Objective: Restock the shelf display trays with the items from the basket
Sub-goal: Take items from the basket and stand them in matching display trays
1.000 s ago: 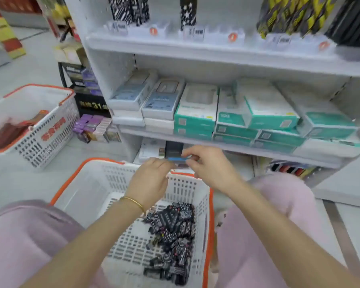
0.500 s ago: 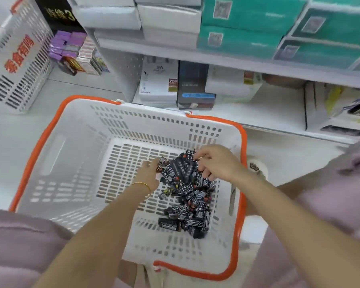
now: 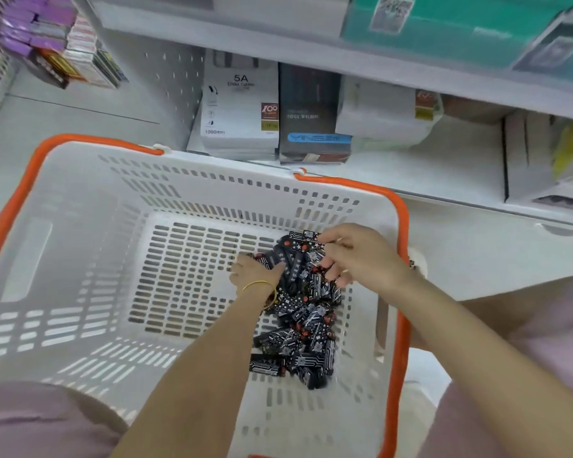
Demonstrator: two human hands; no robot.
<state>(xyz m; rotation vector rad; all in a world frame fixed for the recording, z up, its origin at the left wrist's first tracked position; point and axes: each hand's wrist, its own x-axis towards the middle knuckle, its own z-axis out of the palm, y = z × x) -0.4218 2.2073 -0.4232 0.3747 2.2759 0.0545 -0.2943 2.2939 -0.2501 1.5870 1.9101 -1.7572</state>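
Note:
A white basket with an orange rim [image 3: 30,180] sits on the floor in front of me. A heap of small black packets with white and red print [image 3: 303,338] lies in its right half. My left hand [image 3: 255,276], with a gold bangle on the wrist, reaches into the top of the heap, its fingers curled round packets. My right hand [image 3: 358,256] is over the heap's far end and pinches a black packet [image 3: 306,235] at its fingertips.
The bottom shelf [image 3: 460,166] just beyond the basket holds a white 5A cable box [image 3: 240,107], a dark box [image 3: 311,117] and white packages. Teal boxes [image 3: 444,24] fill the shelf above. Purple boxes [image 3: 37,28] are stacked on the floor at far left.
My head has dropped from the shelves to the basket. Both hands came down from shelf height into the heap of black packets and closed on some.

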